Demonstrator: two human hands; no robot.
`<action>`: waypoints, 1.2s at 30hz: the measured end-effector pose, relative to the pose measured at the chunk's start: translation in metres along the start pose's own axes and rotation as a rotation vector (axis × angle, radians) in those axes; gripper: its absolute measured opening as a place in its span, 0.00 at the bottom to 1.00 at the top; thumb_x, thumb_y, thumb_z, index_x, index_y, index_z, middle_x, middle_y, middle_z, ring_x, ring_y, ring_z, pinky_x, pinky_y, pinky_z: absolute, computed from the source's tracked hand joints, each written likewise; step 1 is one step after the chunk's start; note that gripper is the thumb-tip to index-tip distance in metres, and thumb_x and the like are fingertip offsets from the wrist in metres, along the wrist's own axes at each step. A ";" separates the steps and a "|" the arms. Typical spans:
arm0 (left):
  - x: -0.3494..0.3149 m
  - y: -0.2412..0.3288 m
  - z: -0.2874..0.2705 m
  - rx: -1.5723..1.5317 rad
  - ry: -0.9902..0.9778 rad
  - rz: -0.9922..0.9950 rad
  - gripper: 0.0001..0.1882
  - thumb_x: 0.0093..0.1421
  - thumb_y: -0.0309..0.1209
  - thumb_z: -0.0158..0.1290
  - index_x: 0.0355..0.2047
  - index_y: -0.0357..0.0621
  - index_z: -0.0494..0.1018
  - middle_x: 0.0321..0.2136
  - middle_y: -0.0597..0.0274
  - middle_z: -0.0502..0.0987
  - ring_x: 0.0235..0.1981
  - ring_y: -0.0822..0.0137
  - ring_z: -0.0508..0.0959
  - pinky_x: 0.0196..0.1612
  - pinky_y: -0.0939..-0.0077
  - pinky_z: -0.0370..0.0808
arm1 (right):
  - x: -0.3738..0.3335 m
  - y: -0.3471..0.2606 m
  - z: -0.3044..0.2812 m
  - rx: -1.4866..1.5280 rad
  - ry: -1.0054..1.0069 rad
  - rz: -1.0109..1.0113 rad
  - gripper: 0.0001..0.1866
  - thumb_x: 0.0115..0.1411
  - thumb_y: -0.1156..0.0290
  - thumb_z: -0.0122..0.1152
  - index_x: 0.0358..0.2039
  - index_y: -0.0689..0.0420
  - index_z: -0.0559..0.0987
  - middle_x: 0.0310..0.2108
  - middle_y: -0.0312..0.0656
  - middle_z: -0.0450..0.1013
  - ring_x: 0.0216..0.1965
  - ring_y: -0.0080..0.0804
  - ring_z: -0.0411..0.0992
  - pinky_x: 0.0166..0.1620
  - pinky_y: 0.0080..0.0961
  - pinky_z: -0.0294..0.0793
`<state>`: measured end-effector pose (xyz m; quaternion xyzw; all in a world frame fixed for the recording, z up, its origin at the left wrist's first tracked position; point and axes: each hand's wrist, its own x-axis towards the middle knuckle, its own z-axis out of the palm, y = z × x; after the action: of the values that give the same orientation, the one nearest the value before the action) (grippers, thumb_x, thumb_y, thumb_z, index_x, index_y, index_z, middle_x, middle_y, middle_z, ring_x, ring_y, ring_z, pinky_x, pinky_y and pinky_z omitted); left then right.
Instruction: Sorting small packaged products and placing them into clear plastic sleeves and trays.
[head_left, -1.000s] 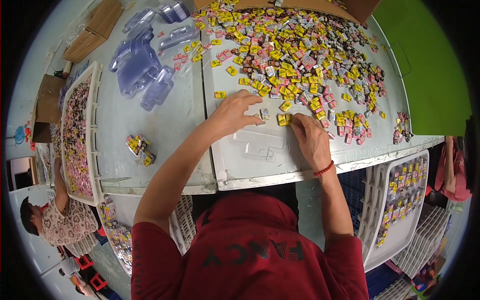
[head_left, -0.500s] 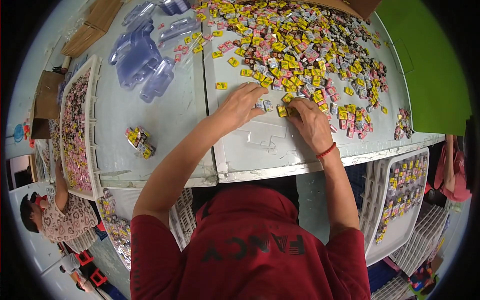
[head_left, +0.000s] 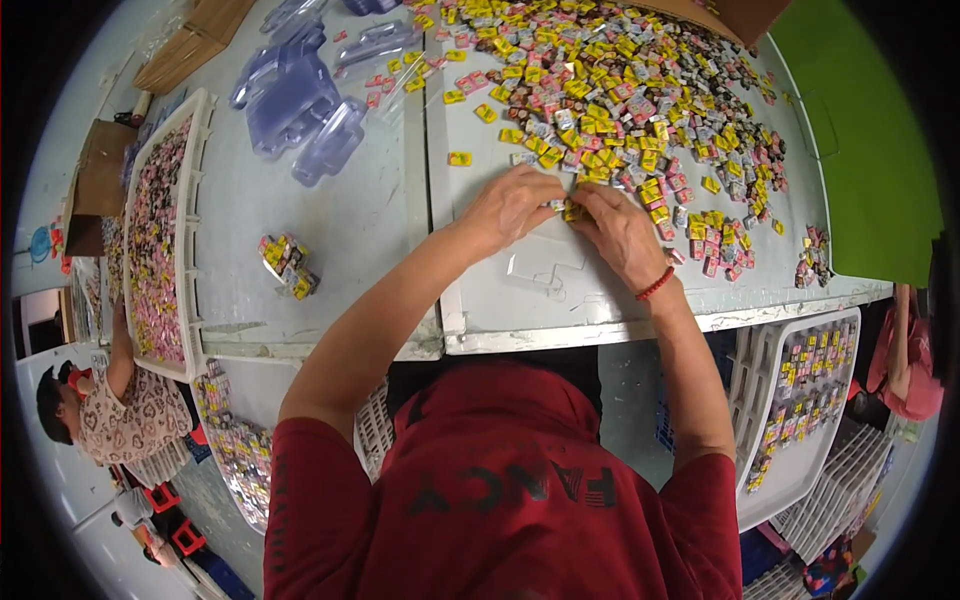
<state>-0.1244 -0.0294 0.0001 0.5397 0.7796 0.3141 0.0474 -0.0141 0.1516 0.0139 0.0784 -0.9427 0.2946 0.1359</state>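
Note:
My left hand (head_left: pixel 512 208) and my right hand (head_left: pixel 620 236) meet over the table at the near edge of a wide heap of small block-shaped packets (head_left: pixel 610 120) in yellow, pink, white and brown. The left fingers are closed round a small white packet, mostly covered by the fingertips. A small yellow packet (head_left: pixel 572 211) is pinched in my right fingers, beside the white one. Just below the hands a clear plastic blister tray (head_left: pixel 545 268) lies on the tabletop. Left of my left forearm rests a filled clear pack (head_left: pixel 288 266) of the same packets.
Empty clear blister shells (head_left: pixel 300 100) are piled at the back left. A white crate (head_left: pixel 190 240) of packets stands at the left, with another person (head_left: pixel 130 410) beside it. A white tray (head_left: pixel 800 400) with filled packs is at lower right, below the table's edge. A cardboard box (head_left: pixel 735 18) sits behind the heap.
My hands have come together, the left moving right toward the right hand. The white and yellow packets, apart earlier, are now side by side between my fingertips. The whole view has shifted slightly.

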 end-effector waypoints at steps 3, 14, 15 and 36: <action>0.005 -0.008 -0.015 -0.034 0.003 0.006 0.13 0.54 0.29 0.58 0.40 0.39 0.77 0.44 0.59 0.78 0.45 0.57 0.75 0.50 0.67 0.72 | 0.001 -0.002 0.007 0.004 0.049 -0.011 0.15 0.51 0.76 0.65 0.41 0.60 0.78 0.43 0.47 0.75 0.42 0.44 0.75 0.44 0.32 0.77; -0.058 0.007 -0.043 -0.004 -0.043 0.092 0.12 0.51 0.26 0.59 0.38 0.39 0.76 0.40 0.61 0.78 0.42 0.59 0.75 0.46 0.69 0.74 | -0.014 -0.062 0.024 0.045 0.036 0.050 0.15 0.50 0.78 0.65 0.39 0.61 0.78 0.40 0.48 0.76 0.41 0.46 0.75 0.43 0.32 0.77; -0.059 0.005 -0.041 0.013 -0.012 0.113 0.12 0.50 0.26 0.59 0.37 0.39 0.76 0.39 0.61 0.77 0.41 0.60 0.75 0.45 0.69 0.74 | -0.014 -0.064 0.029 -0.036 0.016 0.057 0.14 0.49 0.78 0.65 0.39 0.61 0.78 0.40 0.48 0.75 0.41 0.46 0.75 0.43 0.32 0.77; -0.076 0.020 -0.004 0.092 0.255 -0.023 0.20 0.55 0.25 0.57 0.48 0.35 0.71 0.50 0.54 0.72 0.51 0.58 0.73 0.53 0.65 0.71 | -0.023 -0.071 0.043 -0.047 0.251 0.099 0.17 0.50 0.83 0.61 0.43 0.65 0.77 0.42 0.52 0.73 0.41 0.48 0.72 0.44 0.36 0.72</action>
<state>-0.0787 -0.0932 -0.0063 0.4881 0.7990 0.3436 -0.0732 0.0149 0.0700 0.0110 -0.0087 -0.9275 0.2863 0.2400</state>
